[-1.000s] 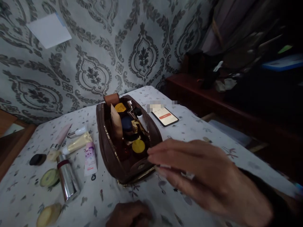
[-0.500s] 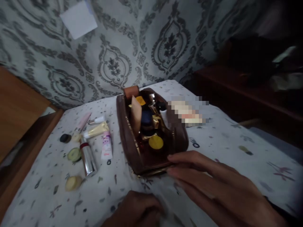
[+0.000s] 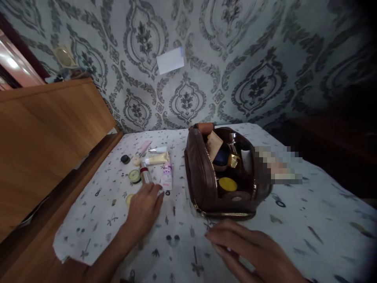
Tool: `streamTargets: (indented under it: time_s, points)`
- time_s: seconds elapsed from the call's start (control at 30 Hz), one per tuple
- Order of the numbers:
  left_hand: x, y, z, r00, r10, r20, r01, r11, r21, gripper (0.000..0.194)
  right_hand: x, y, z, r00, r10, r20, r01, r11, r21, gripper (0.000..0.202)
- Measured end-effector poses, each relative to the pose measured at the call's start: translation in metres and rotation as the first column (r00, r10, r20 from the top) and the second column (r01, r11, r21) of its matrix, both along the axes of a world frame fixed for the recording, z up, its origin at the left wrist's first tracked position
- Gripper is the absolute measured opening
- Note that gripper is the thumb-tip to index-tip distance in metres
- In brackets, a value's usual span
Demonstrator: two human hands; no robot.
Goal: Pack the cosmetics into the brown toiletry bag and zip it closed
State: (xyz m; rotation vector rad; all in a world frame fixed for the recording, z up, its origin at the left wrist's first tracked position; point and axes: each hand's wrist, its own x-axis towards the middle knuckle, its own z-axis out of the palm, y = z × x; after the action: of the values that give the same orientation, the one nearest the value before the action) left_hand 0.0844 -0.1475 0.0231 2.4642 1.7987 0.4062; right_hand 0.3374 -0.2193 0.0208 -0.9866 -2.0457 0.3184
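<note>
My left hand (image 3: 144,206) is over the near end of a silver bottle (image 3: 145,173) with a red band, its fingers closed round that end and hiding it. Below the open brown bag (image 3: 203,182), my right hand (image 3: 241,243) is loosely curved, with a gap between thumb and fingers and nothing seen in it. Inside the bag are a yellow round lid (image 3: 227,184), a beige packet (image 3: 214,145), a gold cap (image 3: 234,160) and a white tube (image 3: 245,160). A purple-and-white tube (image 3: 167,177) and a cream tube (image 3: 157,158) lie near the bottle.
Around the bottle are a green-lidded jar (image 3: 134,176), a black cap (image 3: 125,159), a pink tube (image 3: 143,147) and a white tube with silver end (image 3: 159,149). A wooden cabinet (image 3: 53,129) stands left, a patterned wall behind. A pixelated item (image 3: 278,167) lies right of the bag.
The view has swung left, so the bag appears farther right. My left hand has moved left and forward onto the silver bottle. My right hand has come away from the bag's front edge.
</note>
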Motion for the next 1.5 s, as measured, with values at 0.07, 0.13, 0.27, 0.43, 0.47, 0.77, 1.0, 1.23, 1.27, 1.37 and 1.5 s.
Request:
streamTargets:
  time_s: [0.07,0.13,0.27,0.43,0.47,0.77,1.0,1.23,1.27,1.37,1.5]
  points:
    - [-0.015,0.010,-0.002,0.970,0.157,-0.188,-0.138,0.984,0.113,0.033,-0.023,0.005,0.004,0.994,0.104,-0.023,-0.107,0.985,-0.139,0.019]
    - [-0.025,0.015,-0.006,0.928,0.242,-0.284,-0.201,0.965,0.167,0.047,-0.043,0.013,0.003,0.983,0.169,-0.072,-0.182,0.949,-0.258,0.021]
    - [-0.033,0.019,-0.017,0.909,0.243,-0.339,-0.195,0.966,0.169,0.053,-0.080,0.035,-0.015,0.958,0.157,-0.240,-0.248,0.873,-0.420,0.018]
    - [-0.038,0.022,-0.018,0.940,0.186,-0.287,-0.163,0.981,0.103,0.042,-0.115,0.063,-0.048,0.774,-0.091,-0.627,-0.474,0.573,-0.668,0.037]
    - [-0.039,0.024,-0.016,0.945,0.177,-0.275,-0.159,0.984,0.084,0.041,-0.118,0.067,-0.053,0.722,-0.154,-0.675,-0.513,0.535,-0.671,0.041]
    - [-0.068,0.093,0.001,0.981,0.136,-0.137,-0.132,0.990,0.041,0.031,-0.109,0.074,-0.061,0.482,-0.309,-0.820,-0.710,0.409,-0.572,0.044]
    - [-0.084,0.188,-0.002,0.916,0.374,-0.146,-0.380,0.925,-0.016,0.040,-0.110,0.074,-0.062,0.457,-0.298,-0.838,-0.738,0.399,-0.544,0.043]
    - [-0.086,0.223,-0.018,0.880,0.466,-0.094,-0.475,0.872,-0.122,0.050,-0.110,0.075,-0.064,0.465,-0.311,-0.829,-0.733,0.388,-0.558,0.050]
    - [-0.088,0.224,-0.019,0.875,0.480,-0.070,-0.485,0.867,-0.119,0.047,-0.110,0.075,-0.064,0.465,-0.314,-0.827,-0.732,0.388,-0.559,0.050]
    - [-0.096,0.224,-0.015,0.851,0.524,0.031,-0.519,0.849,-0.103,0.036,-0.110,0.075,-0.064,0.470,-0.309,-0.827,-0.730,0.390,-0.561,0.050]
    - [-0.112,0.208,-0.003,0.838,0.499,0.222,-0.500,0.864,-0.054,0.027,-0.110,0.075,-0.064,0.477,-0.287,-0.830,-0.731,0.394,-0.557,0.050]
